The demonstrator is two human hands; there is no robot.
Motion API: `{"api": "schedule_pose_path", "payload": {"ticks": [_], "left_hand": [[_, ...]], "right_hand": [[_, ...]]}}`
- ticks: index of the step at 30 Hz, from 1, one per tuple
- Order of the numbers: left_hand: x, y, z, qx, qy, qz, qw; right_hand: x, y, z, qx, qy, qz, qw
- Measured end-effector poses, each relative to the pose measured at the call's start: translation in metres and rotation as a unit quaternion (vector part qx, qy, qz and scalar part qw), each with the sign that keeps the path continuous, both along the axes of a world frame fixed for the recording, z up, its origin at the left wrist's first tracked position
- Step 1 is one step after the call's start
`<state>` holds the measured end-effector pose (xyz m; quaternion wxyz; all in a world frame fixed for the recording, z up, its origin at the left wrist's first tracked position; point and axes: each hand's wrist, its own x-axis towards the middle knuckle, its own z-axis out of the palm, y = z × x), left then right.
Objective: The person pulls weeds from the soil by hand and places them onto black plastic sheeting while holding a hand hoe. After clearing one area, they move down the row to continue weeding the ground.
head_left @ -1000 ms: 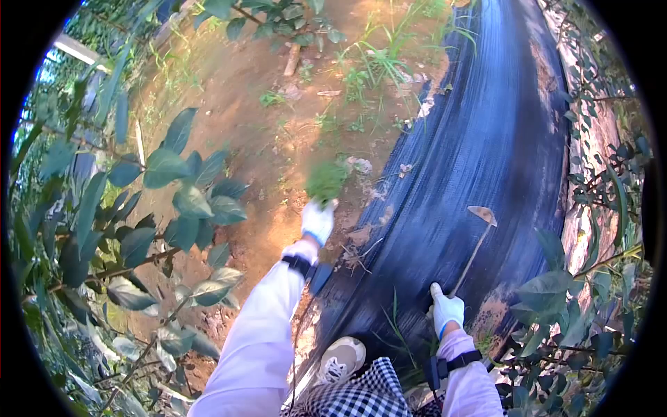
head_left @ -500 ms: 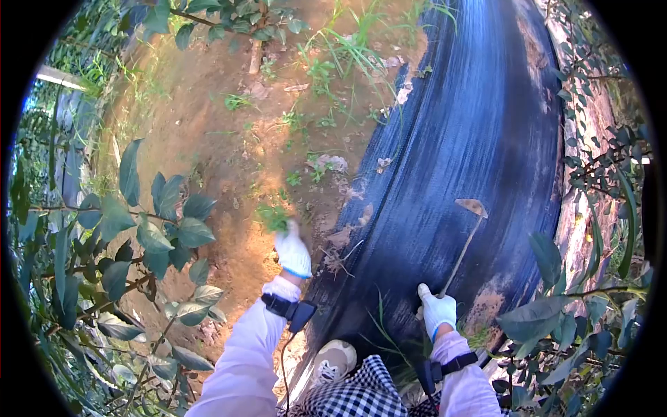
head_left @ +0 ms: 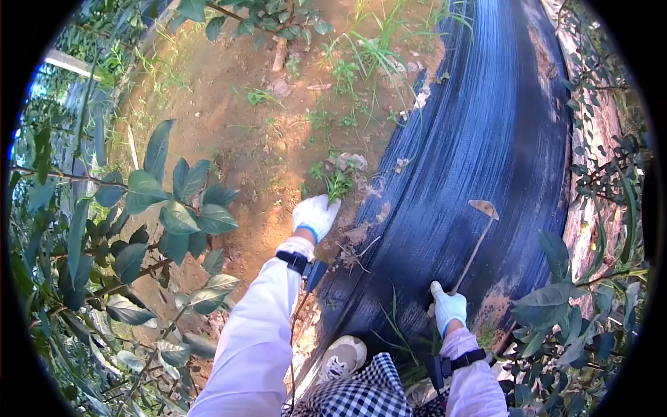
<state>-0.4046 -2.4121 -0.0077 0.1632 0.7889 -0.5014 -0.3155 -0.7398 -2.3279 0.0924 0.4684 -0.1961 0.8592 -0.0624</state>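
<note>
My left hand (head_left: 316, 214), in a white glove with a blue cuff, reaches low over the bare soil. Its fingers are closed around a leafy green weed (head_left: 338, 185), whose leaves stick out past the fingertips beside a pale clod. The stems inside the grip are hidden. Over the black ground sheet, my right hand (head_left: 448, 306), gloved alike, is closed on the handle of a small hoe (head_left: 474, 247). The thin shaft slants up to the right, and the flat, soil-stained hoe head (head_left: 483, 208) is above the black sheet.
Black ground sheet (head_left: 458, 132) runs along the right side. Small weeds and grass (head_left: 375, 52) grow in the soil (head_left: 208, 97) ahead. Leafy branches (head_left: 177, 208) crowd the left, and more leaves (head_left: 549, 313) the right. My shoe (head_left: 344, 358) stands at the bottom.
My left hand has moved right and slightly up with the weed, closer to the pale clod. My right hand keeps hold of the hoe, and the whole view has shifted a little.
</note>
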Motion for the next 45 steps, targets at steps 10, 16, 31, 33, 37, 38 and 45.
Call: {"api": "schedule_pose_path", "payload": {"ticks": [10,16,31,33,37,38,45], "left_hand": [[0.036,0.023,0.016,-0.082,-0.21,0.077,0.971],[0.042,-0.015,-0.004,-0.099,-0.026,0.102,0.99],[0.025,-0.04,0.018,-0.009,-0.086,-0.041,0.995],[-0.005,-0.052,0.041,-0.043,-0.187,0.013,0.981],[-0.016,-0.068,0.043,-0.005,-0.165,-0.073,0.984],[-0.018,-0.067,0.032,0.005,-0.179,-0.108,0.978],[-0.076,-0.095,0.042,-0.228,0.114,0.046,0.966]], "right_hand": [[0.001,-0.002,0.0,-0.018,-0.007,-0.025,0.999],[0.0,-0.003,-0.001,-0.019,-0.017,-0.019,0.999],[0.003,-0.004,0.005,0.013,0.007,-0.004,1.0],[0.003,-0.005,0.005,0.001,0.004,-0.015,1.0],[0.0,-0.001,0.002,0.006,-0.002,-0.021,1.0],[0.001,-0.002,0.002,0.007,-0.003,-0.021,1.0],[0.006,-0.005,0.005,0.0,0.0,-0.032,0.999]]}}
